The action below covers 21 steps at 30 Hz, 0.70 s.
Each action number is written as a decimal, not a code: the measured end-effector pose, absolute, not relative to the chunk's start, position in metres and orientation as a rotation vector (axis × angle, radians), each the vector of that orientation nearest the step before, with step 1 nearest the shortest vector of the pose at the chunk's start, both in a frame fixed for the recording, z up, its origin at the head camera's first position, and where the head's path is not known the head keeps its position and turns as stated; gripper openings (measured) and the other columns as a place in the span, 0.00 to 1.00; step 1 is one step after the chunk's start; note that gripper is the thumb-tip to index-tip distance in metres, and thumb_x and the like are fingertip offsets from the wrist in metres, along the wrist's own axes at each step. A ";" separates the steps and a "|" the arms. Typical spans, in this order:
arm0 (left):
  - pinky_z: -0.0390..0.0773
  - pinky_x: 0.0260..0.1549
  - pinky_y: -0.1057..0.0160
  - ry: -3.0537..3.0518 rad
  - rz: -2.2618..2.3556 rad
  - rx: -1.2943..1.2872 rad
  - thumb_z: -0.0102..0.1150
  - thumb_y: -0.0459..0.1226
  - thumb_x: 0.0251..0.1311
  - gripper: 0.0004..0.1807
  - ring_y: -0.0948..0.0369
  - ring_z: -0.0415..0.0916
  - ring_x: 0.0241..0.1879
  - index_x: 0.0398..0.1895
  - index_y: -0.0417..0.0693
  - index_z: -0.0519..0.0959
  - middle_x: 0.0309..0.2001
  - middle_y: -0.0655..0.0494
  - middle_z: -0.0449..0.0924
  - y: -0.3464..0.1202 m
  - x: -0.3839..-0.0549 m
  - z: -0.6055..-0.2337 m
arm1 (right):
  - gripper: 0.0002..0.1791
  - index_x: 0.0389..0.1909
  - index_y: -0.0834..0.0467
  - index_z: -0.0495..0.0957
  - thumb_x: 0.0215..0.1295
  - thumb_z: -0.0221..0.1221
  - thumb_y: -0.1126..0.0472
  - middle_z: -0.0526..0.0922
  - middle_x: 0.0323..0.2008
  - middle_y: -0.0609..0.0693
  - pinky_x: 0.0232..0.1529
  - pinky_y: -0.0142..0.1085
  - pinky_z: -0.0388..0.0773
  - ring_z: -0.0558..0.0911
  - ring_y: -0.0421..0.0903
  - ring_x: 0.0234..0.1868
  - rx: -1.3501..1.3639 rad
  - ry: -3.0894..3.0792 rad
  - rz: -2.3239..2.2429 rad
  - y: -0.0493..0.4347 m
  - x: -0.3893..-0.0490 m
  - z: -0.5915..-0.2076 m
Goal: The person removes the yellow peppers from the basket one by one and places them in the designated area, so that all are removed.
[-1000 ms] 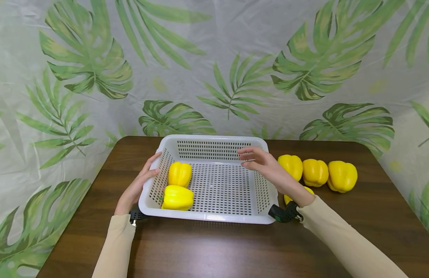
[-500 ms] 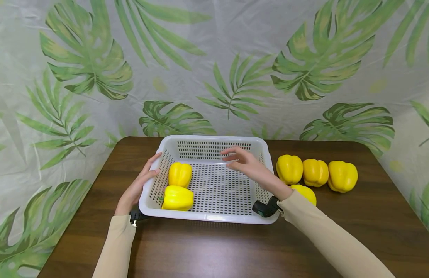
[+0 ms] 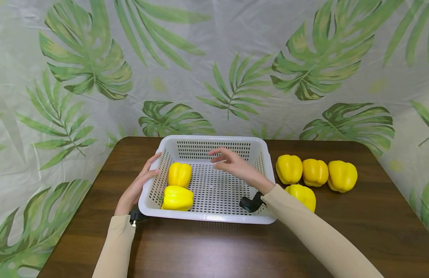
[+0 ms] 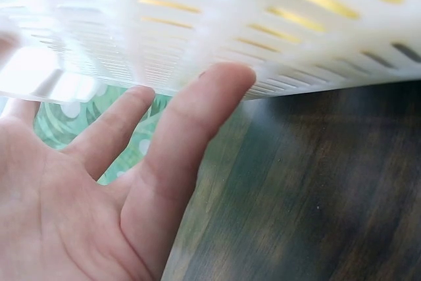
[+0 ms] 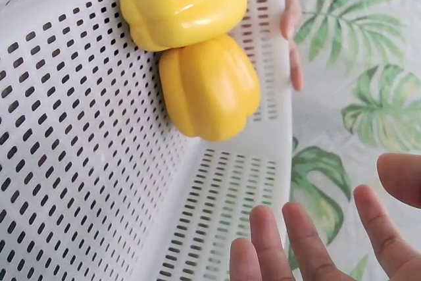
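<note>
Two yellow bell peppers sit inside a white perforated plastic basket (image 3: 207, 218): one pepper (image 3: 180, 175) stands farther back, and another pepper (image 3: 177, 198) lies on its side nearer the front left corner. My left hand (image 3: 139, 185) rests against the basket's left wall from outside, its fingers fairly straight. In the left wrist view, the left thumb (image 4: 191, 123) meets the slotted wall just above the table. Over the middle of the basket hovers my right hand (image 3: 236, 166), fingers spread and loosely bent, with nothing between them. The right wrist view shows those fingertips (image 5: 265, 225) apart from both peppers.
Right of the basket on the brown wooden table (image 3: 214, 251), several more yellow peppers (image 3: 315, 172) stand in a row, with one pepper (image 3: 302, 197) in front, partly behind the right sleeve. A leaf-patterned cloth (image 3: 214, 69) hangs behind the table.
My right hand has moved left, from the basket's right rim to above its middle, uncovering more of the front pepper outside. The left hand and the basket stay put.
</note>
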State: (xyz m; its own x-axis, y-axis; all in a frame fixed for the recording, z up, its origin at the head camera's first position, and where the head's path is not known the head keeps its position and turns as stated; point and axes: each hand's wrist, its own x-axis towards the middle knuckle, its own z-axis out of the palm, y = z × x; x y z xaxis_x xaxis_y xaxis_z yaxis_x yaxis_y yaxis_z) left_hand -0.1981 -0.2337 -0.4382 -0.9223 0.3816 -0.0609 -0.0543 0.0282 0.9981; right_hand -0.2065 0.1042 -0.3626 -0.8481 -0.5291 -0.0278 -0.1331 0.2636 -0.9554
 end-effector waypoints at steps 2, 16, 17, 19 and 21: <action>0.67 0.48 0.38 1.996 1.967 0.334 0.39 0.42 0.72 0.32 0.37 0.47 0.67 0.75 0.69 0.43 0.75 0.49 0.35 -0.234 -0.198 -0.439 | 0.23 0.63 0.59 0.68 0.67 0.54 0.63 0.72 0.58 0.60 0.55 0.53 0.68 0.74 0.55 0.56 -0.607 2.197 -1.597 0.099 -0.208 -0.364; 0.65 0.49 0.35 1.978 1.976 0.337 0.38 0.42 0.72 0.32 0.37 0.48 0.66 0.75 0.69 0.43 0.74 0.49 0.34 -0.233 -0.199 -0.438 | 0.25 0.65 0.56 0.65 0.67 0.55 0.61 0.71 0.59 0.61 0.54 0.53 0.69 0.70 0.55 0.58 -0.595 2.211 -1.391 0.063 -0.220 -0.387; 0.65 0.49 0.35 1.974 1.977 0.338 0.38 0.42 0.72 0.32 0.37 0.48 0.66 0.75 0.69 0.43 0.74 0.49 0.34 -0.233 -0.199 -0.438 | 0.26 0.66 0.56 0.65 0.67 0.55 0.60 0.70 0.59 0.62 0.53 0.54 0.69 0.70 0.56 0.58 -0.596 2.204 -1.379 0.060 -0.220 -0.387; 0.65 0.49 0.36 1.968 1.985 0.339 0.38 0.41 0.72 0.32 0.37 0.48 0.66 0.75 0.69 0.43 0.74 0.49 0.35 -0.233 -0.199 -0.438 | 0.27 0.66 0.56 0.64 0.67 0.56 0.59 0.69 0.61 0.63 0.53 0.53 0.69 0.70 0.56 0.58 -0.599 2.197 -1.354 0.055 -0.222 -0.390; 0.65 0.49 0.36 1.966 1.989 0.341 0.38 0.41 0.72 0.32 0.37 0.48 0.66 0.75 0.69 0.43 0.74 0.49 0.35 -0.233 -0.199 -0.438 | 0.27 0.66 0.55 0.64 0.67 0.56 0.58 0.68 0.61 0.63 0.52 0.53 0.69 0.71 0.56 0.57 -0.593 2.197 -1.326 0.050 -0.223 -0.392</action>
State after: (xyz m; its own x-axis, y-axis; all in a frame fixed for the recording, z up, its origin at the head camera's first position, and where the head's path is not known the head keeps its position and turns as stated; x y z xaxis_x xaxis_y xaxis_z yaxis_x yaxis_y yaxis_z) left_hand -0.1989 -0.2327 -0.4381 -0.9193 0.3894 -0.0563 -0.0608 0.0007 0.9981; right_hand -0.2233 0.0501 -0.3924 -0.7789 -0.5968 -0.1930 -0.1076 0.4303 -0.8963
